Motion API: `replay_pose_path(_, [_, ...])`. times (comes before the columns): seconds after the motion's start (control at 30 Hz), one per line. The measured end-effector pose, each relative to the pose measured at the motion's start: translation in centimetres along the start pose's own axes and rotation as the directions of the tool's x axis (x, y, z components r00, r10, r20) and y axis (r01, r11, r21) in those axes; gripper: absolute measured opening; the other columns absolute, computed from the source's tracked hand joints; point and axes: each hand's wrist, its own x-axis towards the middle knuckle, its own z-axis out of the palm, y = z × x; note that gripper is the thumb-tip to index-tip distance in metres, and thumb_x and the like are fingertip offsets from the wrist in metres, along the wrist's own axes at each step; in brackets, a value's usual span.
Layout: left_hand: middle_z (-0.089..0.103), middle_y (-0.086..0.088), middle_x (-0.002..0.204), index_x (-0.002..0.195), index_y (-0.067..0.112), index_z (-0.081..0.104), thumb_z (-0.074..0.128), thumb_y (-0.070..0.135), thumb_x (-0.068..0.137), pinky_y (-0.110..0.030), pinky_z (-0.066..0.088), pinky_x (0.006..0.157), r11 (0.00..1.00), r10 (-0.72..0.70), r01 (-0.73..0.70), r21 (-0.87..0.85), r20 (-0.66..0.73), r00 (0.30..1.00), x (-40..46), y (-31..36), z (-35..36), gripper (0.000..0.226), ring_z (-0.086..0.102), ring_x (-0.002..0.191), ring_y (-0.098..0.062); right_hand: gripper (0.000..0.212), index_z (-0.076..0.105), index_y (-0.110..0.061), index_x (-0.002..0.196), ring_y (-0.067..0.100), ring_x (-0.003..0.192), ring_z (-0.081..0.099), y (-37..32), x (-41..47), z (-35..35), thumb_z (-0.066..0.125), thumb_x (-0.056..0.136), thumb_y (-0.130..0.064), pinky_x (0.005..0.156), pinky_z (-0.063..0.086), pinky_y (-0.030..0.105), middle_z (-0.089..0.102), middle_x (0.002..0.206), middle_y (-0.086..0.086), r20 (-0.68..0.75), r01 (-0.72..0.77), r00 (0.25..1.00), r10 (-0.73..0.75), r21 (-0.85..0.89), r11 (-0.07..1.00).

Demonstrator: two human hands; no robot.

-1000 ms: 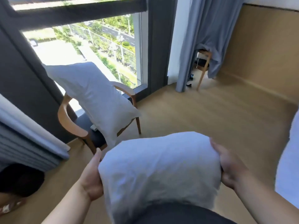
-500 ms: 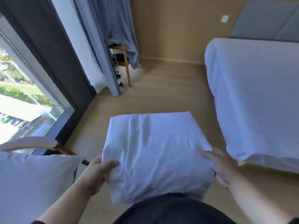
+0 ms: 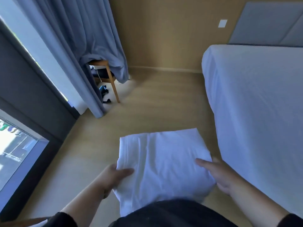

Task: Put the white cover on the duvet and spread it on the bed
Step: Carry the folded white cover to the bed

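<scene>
A folded white bundle (image 3: 161, 163) is held out in front of the person's waist, over the floor (image 3: 157, 102) and just beside the near edge of the bed (image 3: 255, 102), not touching it. It looks to be the folded cover or duvet (which of the two cannot be told from here).

The left hand (image 3: 113, 176) has its grip closed on the bundle's left edge, thumb on top and the other fingers hidden underneath. The right hand (image 3: 221, 174) lies along the right side with fairly straight fingers pressed against the cloth, supporting more than pinching.

The bundle looks soft and light: it puffs up in the middle and sags a little at the corners, so it would likely flop open if held by one edge only. Smooth cotton like this can slip between layers, so the safer hold is probably at the stitched hem on the left, where the layers are bound, with the other hand under the bulk. Nothing here is fragile. Setting it down on the bed before unfolding seems the sensible next step.
</scene>
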Motion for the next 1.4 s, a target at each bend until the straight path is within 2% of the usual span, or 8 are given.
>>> replay_pose_path(0.17, [0.077, -0.007, 0.098, 0.106, 0.009, 0.071, 0.076, 0.010, 0.084, -0.038, 0.058, 0.078, 0.984, 0.139, -0.155, -0.089, -0.165, 0.976, 6.3, 8.3, -0.1, 0.023, 0.074, 0.090, -0.025, 0.028, 0.067, -0.015, 0.119, 0.016, 0.091, 0.074, -9.9, 9.9, -0.3, 0.069, 0.091, -0.019, 0.067, 0.057, 0.022, 0.077, 0.104, 0.001, 0.101, 0.095, 0.991, -0.092, -0.026, 0.995])
replay_pose_path(0.3, [0.076, -0.006, 0.101, 0.104, 0.014, 0.073, 0.076, 0.014, 0.086, -0.044, 0.058, 0.085, 0.960, 0.255, -0.275, -0.044, -0.258, 0.932, 13.1, 13.5, -2.6, 0.018, 0.073, 0.095, -0.025, 0.100, 0.064, -0.019, 0.126, 0.020, 0.106, 0.071, -14.7, 18.4, 1.1, 0.092, 0.042, -0.064, 0.088, 0.052, 0.035, 0.074, 0.116, 0.001, 0.166, 0.147, 0.977, -0.136, -0.055, 0.988])
replay_pose_path(0.37, [0.076, -0.007, 0.102, 0.102, 0.017, 0.074, 0.077, 0.016, 0.086, -0.050, 0.056, 0.089, 0.952, 0.293, -0.306, -0.008, -0.266, 0.919, 17.5, 16.6, -4.3, 0.016, 0.072, 0.097, -0.026, 0.110, 0.064, -0.020, 0.125, 0.021, 0.106, 0.071, -16.4, 23.1, 1.9, 0.092, 0.031, -0.069, 0.090, 0.052, 0.038, 0.074, 0.115, 0.002, 0.156, 0.178, 0.973, -0.170, -0.037, 0.983])
replay_pose_path(0.57, [0.076, -0.005, 0.102, 0.097, 0.023, 0.076, 0.078, 0.027, 0.081, -0.053, 0.056, 0.089, 0.946, 0.322, -0.313, 0.083, -0.131, 0.938, 31.4, 29.6, -7.4, 0.017, 0.073, 0.095, -0.027, 0.063, 0.066, -0.010, 0.122, 0.031, 0.106, 0.071, -23.3, 35.5, 2.9, 0.087, 0.069, -0.035, 0.089, 0.054, 0.043, 0.075, 0.110, 0.009, -0.010, 0.204, 0.979, -0.204, 0.094, 0.975])
replay_pose_path(0.73, [0.077, -0.005, 0.098, 0.092, 0.023, 0.078, 0.078, 0.020, 0.084, -0.050, 0.057, 0.088, 0.934, 0.312, -0.309, 0.182, 0.011, 0.950, 41.6, 41.4, -5.9, 0.009, 0.074, 0.091, -0.025, 0.105, 0.070, -0.010, 0.113, 0.034, 0.100, 0.071, -28.3, 41.7, -0.1, 0.096, 0.024, -0.060, 0.092, 0.054, 0.051, 0.075, 0.106, 0.015, -0.191, 0.226, 0.962, -0.194, 0.169, 0.959])
replay_pose_path(0.93, [0.077, -0.004, 0.098, 0.094, 0.026, 0.078, 0.077, 0.014, 0.085, -0.050, 0.058, 0.085, 0.889, 0.315, -0.348, 0.298, 0.155, 0.937, 54.0, 52.0, 1.4, 0.015, 0.074, 0.089, -0.026, 0.109, 0.060, -0.010, 0.134, 0.036, 0.115, 0.066, -32.9, 51.6, -8.3, 0.100, 0.038, -0.043, 0.102, 0.048, 0.056, 0.068, 0.126, 0.015, -0.228, 0.261, 0.957, -0.177, 0.417, 0.871])
replay_pose_path(1.1, [0.077, -0.004, 0.095, 0.092, 0.023, 0.078, 0.077, 0.010, 0.084, -0.051, 0.058, 0.084, 0.878, 0.295, -0.332, 0.344, 0.156, 0.943, 63.8, 59.3, 8.5, 0.015, 0.074, 0.086, -0.026, 0.046, 0.061, -0.009, 0.132, 0.028, 0.110, 0.069, -37.8, 61.0, -15.8, 0.060, 0.090, -0.029, 0.082, 0.057, 0.038, 0.069, 0.125, 0.014, -0.224, 0.230, 0.967, -0.121, 0.569, 0.789])
replay_pose_path(1.4, [0.077, 0.000, 0.099, 0.101, 0.026, 0.075, 0.086, 0.020, 0.068, -0.051, 0.057, 0.089, 0.909, 0.266, -0.284, 0.304, 0.101, 0.959, 78.4, 73.1, 18.8, 0.035, 0.074, 0.091, -0.023, 0.066, 0.061, -0.007, 0.130, 0.027, 0.104, 0.071, -52.6, 75.2, -28.8, 0.084, 0.071, -0.028, 0.082, 0.058, 0.036, 0.073, 0.118, 0.011, -0.186, 0.169, 0.978, -0.092, 0.458, 0.873])
